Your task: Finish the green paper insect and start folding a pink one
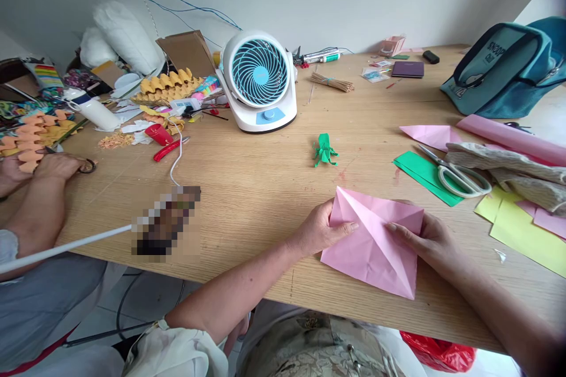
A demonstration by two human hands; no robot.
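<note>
A pink sheet of paper with fold creases running across it is held just above the table's front edge. My left hand grips its left side, thumb on top and fingers underneath. On the right side, my right hand pinches the same sheet, its thumb pressed near the middle crease. The fingers below the paper are hidden. Beyond the sheet stands a small green folded-paper figure with thin legs. To the right, scissors with pale handles lie partly on green paper.
A white and blue fan stands at the back. A teal bag, grey cloth and yellow paper lie right. At left, another person's hand works on orange scalloped paper. A blurred-out device lies near the front edge.
</note>
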